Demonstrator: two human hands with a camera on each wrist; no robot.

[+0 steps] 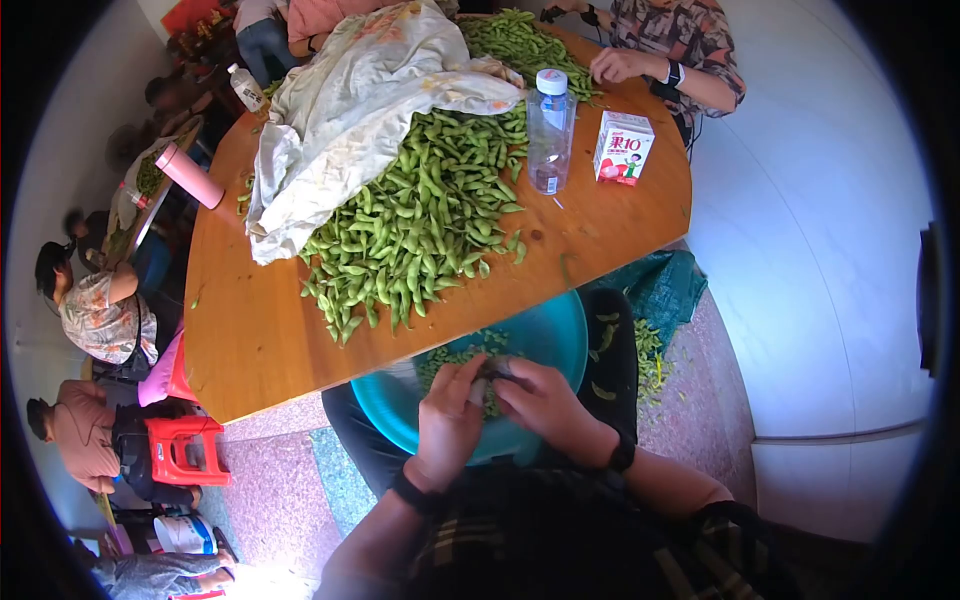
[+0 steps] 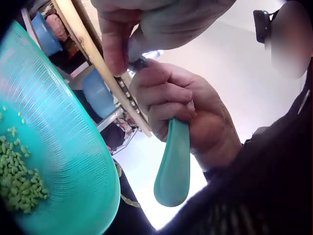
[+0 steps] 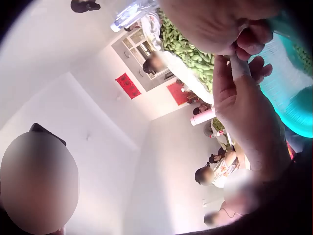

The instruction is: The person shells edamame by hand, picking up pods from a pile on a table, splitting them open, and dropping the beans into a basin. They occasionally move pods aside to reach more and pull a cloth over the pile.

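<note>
My left hand (image 1: 447, 420) and right hand (image 1: 547, 405) meet fingertip to fingertip over a teal basin (image 1: 376, 405) of shelled green beans (image 2: 22, 181). In the left wrist view the right fingers curl round a teal handle (image 2: 173, 166), whose rounded end sticks out below the little finger; its other end is hidden in the fist. Something dark (image 2: 138, 63) shows at the right thumb. The left thumb and fingers bend in close against it; I cannot tell whether they pinch a pod. A pale wrapping (image 3: 239, 68) covers one left fingertip.
A heap of green soybean pods (image 1: 410, 220), partly under a pale cloth (image 1: 340, 110), covers much of the wooden table (image 1: 250, 340). A plastic bottle (image 1: 550, 135), a drink carton (image 1: 622, 150) and a pink flask (image 1: 190, 175) stand on it. Other people sit around, with a red stool (image 1: 187, 450) at left.
</note>
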